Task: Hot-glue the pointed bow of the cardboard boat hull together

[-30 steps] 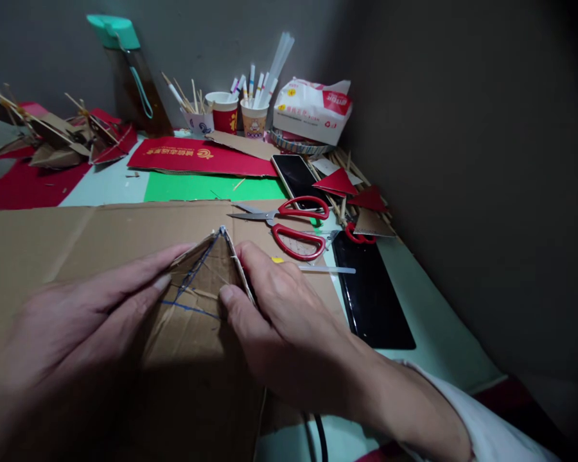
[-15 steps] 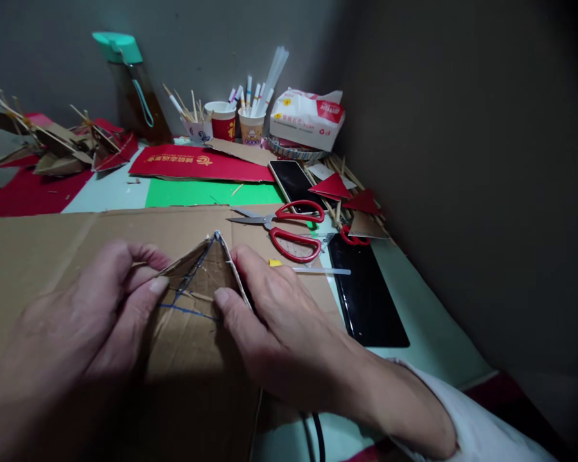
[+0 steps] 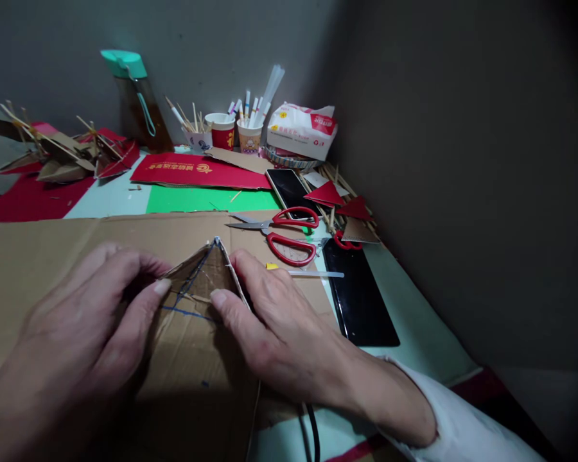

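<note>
Between my hands is a brown cardboard piece (image 3: 200, 359) with blue pen lines, its far end folded up into a pointed peak. My left hand (image 3: 106, 308) pinches the left edge of the peak, thumb on the near side. On the right edge, my right hand (image 3: 270, 314) grips with the thumb inside the fold and fingers behind. Just past the peak, red-handled scissors (image 3: 289, 234) lie on a larger cardboard sheet (image 3: 67, 247) with their blades apart. A clear stick with a yellow end (image 3: 313, 274) rests beside my right hand.
A black tablet-like slab (image 3: 361, 295) and a phone (image 3: 289, 189) lie to the right, near sticks and red triangles (image 3: 327, 194). Behind stand a bottle (image 3: 142, 109), paper cups (image 3: 221, 131) with markers and straws, and a tissue pack (image 3: 301, 131). Cardboard boats (image 3: 70, 157) sit at left.
The view has tilted slightly, so the background items sit lower in the picture. My hands keep hold of the cardboard, and its folded peak looks nearly the same.
</note>
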Action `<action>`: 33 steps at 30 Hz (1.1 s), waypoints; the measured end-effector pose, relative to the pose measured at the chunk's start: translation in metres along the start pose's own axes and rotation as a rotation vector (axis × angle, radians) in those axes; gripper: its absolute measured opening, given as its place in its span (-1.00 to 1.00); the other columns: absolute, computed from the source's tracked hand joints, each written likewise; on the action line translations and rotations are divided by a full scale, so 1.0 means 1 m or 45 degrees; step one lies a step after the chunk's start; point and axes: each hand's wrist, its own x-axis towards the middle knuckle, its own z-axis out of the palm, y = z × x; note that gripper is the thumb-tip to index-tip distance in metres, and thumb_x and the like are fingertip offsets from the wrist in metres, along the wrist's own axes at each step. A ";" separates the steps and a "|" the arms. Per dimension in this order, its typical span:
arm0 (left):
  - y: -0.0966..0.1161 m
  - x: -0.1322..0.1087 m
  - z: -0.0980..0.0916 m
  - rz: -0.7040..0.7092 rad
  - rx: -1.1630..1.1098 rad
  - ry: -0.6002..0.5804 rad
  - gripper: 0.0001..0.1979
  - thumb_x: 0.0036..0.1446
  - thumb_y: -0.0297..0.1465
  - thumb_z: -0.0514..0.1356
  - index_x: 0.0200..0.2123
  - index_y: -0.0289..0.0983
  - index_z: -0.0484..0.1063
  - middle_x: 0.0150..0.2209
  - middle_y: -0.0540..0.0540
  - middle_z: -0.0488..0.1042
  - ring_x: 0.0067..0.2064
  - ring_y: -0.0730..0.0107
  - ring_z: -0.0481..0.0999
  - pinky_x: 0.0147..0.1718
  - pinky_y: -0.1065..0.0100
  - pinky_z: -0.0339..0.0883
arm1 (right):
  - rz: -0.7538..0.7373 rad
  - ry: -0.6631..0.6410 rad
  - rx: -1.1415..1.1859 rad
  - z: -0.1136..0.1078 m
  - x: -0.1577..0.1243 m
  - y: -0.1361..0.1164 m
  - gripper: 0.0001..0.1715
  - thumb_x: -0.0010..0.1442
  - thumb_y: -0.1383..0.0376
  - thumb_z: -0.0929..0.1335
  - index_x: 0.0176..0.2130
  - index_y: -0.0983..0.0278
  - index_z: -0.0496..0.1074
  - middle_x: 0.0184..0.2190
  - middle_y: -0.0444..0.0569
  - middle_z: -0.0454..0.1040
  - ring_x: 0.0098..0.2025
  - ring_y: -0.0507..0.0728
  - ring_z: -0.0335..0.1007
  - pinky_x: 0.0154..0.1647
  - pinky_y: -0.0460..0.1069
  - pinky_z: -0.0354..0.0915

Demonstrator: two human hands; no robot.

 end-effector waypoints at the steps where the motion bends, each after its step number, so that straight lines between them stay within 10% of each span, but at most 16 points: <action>1: 0.001 0.001 -0.002 0.081 0.000 0.017 -0.83 0.32 -0.15 0.07 -0.21 -0.05 0.38 -0.29 0.04 0.43 -0.28 0.22 0.49 -0.29 0.19 0.30 | -0.002 -0.001 0.006 0.001 0.000 0.001 -0.66 0.47 0.11 0.16 0.05 0.22 0.33 -0.26 -0.02 0.53 -0.18 0.25 0.52 -0.22 0.07 0.37; 33: 0.029 0.001 -0.009 0.106 -0.069 0.005 -0.83 0.36 -0.20 -0.01 -0.24 -0.06 0.31 -0.34 0.05 0.40 -0.36 0.27 0.47 -0.39 0.23 0.25 | 0.096 -0.085 0.056 -0.001 0.003 -0.003 -0.55 0.42 0.07 0.12 0.08 0.28 0.31 -0.05 0.18 0.54 0.01 0.39 0.46 0.00 0.29 0.35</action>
